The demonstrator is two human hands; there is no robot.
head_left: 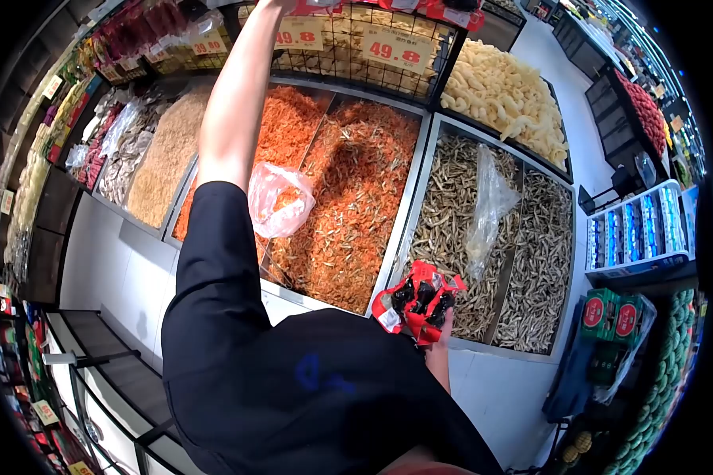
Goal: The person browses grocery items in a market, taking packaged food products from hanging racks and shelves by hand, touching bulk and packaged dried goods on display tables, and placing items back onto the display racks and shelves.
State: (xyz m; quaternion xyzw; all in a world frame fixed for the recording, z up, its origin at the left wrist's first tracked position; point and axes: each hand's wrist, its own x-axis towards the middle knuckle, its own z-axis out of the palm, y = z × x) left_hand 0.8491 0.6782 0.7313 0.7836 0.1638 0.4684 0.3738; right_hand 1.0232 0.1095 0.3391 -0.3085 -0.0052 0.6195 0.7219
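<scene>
My right hand [445,331] is wrapped round several red packets [421,305] with dark contents, held low in front of my body above the edge of the dried fish bin. My left arm stretches far up over the bins. Only the wrist end of my left hand [274,4] shows at the top edge, so its fingers are out of sight. It is nearest to more red packets [404,5] lying along the top of the black wire rack [444,63].
Below my left arm, a pink plastic bag [281,200] lies on orange dried shrimp [348,214]. A clear bag [489,210] rests on the small dried fish [451,186]. Price signs [396,49] hang on the rack. Green boxes [612,317] stand at the right.
</scene>
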